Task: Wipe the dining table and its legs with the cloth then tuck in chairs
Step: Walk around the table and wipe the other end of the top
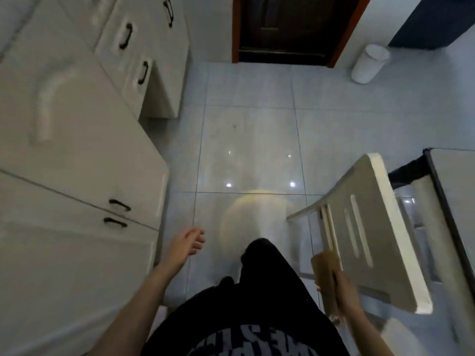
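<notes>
Fingers (339,281) of my right hand (347,299) grip the folded cloth (325,276), ready for the tabletop (455,181); left hand (186,244) empty, fingers relaxed.

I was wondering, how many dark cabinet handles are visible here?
5: three handles on the far drawers, two handles on the near cupboard doors. Others may lie out of frame.

We record a floor (246,140) of pale glossy tiles with thin dark joints and bright light spots. Standing on it: white cabinets (77,150) along the left, a white chair (372,227) beside the dark-framed table (442,191) at right, and a white bin (368,64) far right.
</notes>
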Demonstrator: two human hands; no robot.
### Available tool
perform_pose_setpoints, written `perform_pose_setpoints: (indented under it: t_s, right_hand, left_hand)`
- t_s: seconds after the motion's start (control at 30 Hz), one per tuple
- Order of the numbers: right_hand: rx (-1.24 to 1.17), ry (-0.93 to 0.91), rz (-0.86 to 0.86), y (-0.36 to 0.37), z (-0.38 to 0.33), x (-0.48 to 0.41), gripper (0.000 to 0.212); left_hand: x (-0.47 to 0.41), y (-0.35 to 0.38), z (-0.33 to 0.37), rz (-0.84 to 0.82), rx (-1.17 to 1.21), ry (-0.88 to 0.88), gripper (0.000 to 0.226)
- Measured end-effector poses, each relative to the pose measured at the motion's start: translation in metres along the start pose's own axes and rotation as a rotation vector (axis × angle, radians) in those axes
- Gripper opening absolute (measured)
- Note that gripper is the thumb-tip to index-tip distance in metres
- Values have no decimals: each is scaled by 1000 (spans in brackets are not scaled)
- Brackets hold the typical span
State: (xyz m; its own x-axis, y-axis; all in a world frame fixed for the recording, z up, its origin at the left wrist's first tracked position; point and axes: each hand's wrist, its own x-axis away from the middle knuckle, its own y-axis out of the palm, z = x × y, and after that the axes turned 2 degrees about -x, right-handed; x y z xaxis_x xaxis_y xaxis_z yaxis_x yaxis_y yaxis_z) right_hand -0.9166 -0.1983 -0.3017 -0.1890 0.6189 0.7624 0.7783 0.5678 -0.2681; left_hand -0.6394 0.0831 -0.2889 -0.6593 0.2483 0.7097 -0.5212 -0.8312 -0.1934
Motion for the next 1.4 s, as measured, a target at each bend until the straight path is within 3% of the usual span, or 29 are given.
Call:
perform_pose_setpoints:
  t_s: [0.13,0.47,0.7,0.87,1.03,1.2,1.4]
  right_hand:
    - [192,-67,-42,33,-55,-52,48]
    - [68,-166,-120,145,-300,-164,32]
    - [19,-153,-153,203,-401,-230,36]
    - [-106,-76,-5,217,-448,-276,35]
    - [-287,31,203,208,-480,-300,41]
    - [-457,149,388,202,-492,-300,47]
    - [-633,249,524,192,-513,-316,36]
  left_hand:
    - [-62,7,42,-3,-16,-59,22]
    - [-186,-19,176,240,163,-190,18]
    - [-274,-20,264,218,76,-128,18]
    - [-378,-15,358,119,-75,-74,19]
    - [-480,15,495,-78,-308,98,21]
    - [-546,91,602,-266,-445,213,21]
    - [-586,196,654,-474,-582,229,20]
